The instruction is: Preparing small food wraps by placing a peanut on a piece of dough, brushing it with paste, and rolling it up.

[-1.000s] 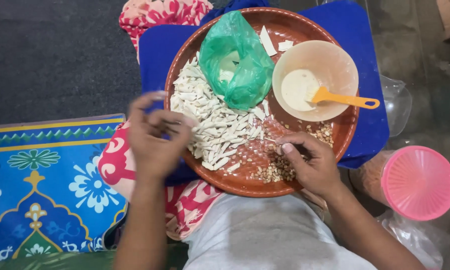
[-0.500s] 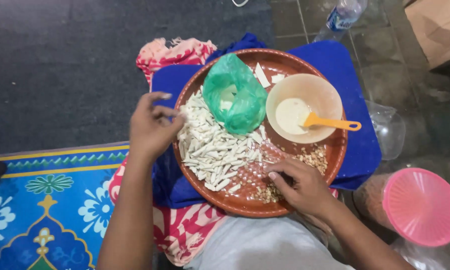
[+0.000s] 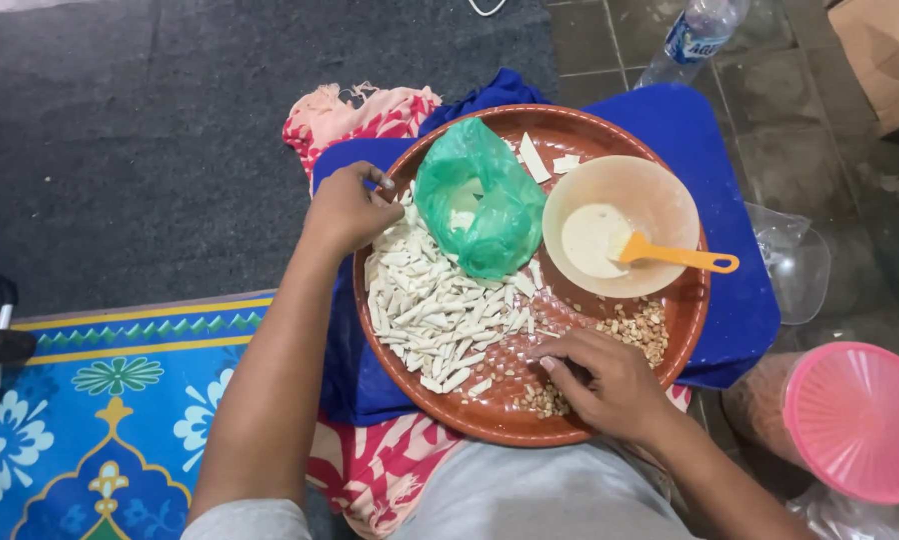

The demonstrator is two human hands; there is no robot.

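I read this as the filling-and-rolling step of a snack job, worked on a round brown tray (image 3: 610,135) that sits on a blue board over my lap. My left hand (image 3: 348,208) is at the tray's 9 o'clock rim, fingers pinched together on something small; I cannot tell what it grips, though it sits right at the edge of the pile of pale rolled pieces (image 3: 435,315) that fills the tray from 8 to 10 o'clock. My right hand (image 3: 605,385) lies at 5 o'clock, fingers curled down onto the peanuts (image 3: 645,328) scattered there, touching them; whether it has closed on any is hidden under the knuckles. A green bag (image 3: 480,205) lies at 12 o'clock, and a beige bowl (image 3: 655,195) of white paste with an orange spatula (image 3: 680,257) stands at 2 o'clock. In my judgement the next move calls for a fine pinch to lift a few nuts cleanly, then bringing both hands together over the tray's middle without nudging the bowl.
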